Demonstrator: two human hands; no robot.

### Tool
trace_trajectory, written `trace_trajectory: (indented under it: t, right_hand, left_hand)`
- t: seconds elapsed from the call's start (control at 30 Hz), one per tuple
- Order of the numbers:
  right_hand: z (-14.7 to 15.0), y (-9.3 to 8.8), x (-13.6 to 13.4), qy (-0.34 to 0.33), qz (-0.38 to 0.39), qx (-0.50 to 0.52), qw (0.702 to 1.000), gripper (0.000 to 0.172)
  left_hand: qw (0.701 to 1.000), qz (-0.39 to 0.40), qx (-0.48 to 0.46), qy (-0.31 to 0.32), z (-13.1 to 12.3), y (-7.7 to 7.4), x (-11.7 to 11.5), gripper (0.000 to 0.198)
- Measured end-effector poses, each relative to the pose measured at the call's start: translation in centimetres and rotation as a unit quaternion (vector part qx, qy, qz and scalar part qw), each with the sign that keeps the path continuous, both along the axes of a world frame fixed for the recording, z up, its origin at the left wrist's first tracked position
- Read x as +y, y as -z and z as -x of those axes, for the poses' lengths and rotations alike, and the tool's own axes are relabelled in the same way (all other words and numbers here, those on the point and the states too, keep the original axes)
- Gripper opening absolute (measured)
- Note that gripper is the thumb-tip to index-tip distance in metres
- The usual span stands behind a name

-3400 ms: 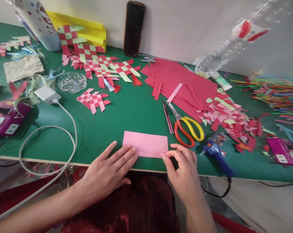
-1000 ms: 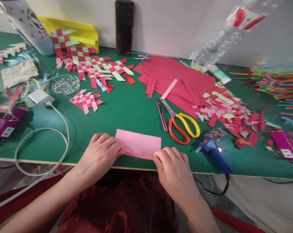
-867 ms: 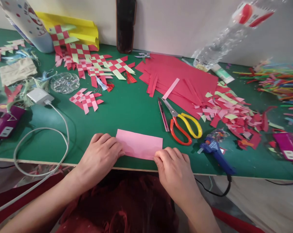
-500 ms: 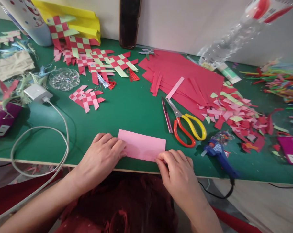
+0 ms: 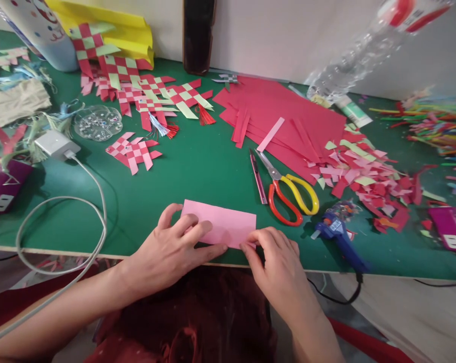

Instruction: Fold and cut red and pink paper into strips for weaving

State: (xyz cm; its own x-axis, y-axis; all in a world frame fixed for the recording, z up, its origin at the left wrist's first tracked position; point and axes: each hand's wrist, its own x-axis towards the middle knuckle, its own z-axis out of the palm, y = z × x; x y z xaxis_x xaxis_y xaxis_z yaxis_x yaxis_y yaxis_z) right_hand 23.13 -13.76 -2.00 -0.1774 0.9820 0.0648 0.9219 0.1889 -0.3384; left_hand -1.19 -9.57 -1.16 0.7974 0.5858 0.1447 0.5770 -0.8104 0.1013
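A pink sheet of paper (image 5: 231,222) lies near the table's front edge, between my two hands. My left hand (image 5: 180,239) rests over its left part with fingers spread and bent. The left thumb stretches along the paper's near edge. My right hand (image 5: 275,257) pinches the near right corner of the sheet between thumb and forefinger. Just beyond the paper on the right lie scissors (image 5: 284,189) with one red and one yellow handle, blades apart. A slim pink cutter (image 5: 258,179) lies beside them.
Red paper sheets (image 5: 288,111) and a heap of scraps (image 5: 367,171) lie behind the scissors. A blue glue gun (image 5: 339,234) is at right. Woven paper fish (image 5: 135,151), a white charger (image 5: 57,145) with a looped cable and a leaning phone (image 5: 198,38) stand left and back.
My left hand has opened its fingers, and its thumb has slid right along the near edge of the pink paper. My right hand keeps its pinch at the corner.
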Motion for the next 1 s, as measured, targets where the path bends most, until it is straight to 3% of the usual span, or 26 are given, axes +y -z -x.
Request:
trace_trajectory:
  t: [0.37,0.83,1.0]
  right_hand:
    - [-0.1,0.9,-0.7,0.061,-0.045,-0.021,0.997,0.02]
    - [-0.8,1.2,-0.7,0.069,-0.053,0.01,0.996,0.018]
    - [-0.9,0.8,-1.3,0.068,-0.129,-0.012,0.989,0.024]
  left_hand:
    - [1.0,0.018,-0.001,-0.013,0.7,0.3,0.2,0.051]
    - [0.996,-0.013,0.029,-0.083,5.7,0.5,-0.9,0.062]
    - [0.996,-0.028,0.011,-0.088,5.4,0.9,-1.2,0.061]
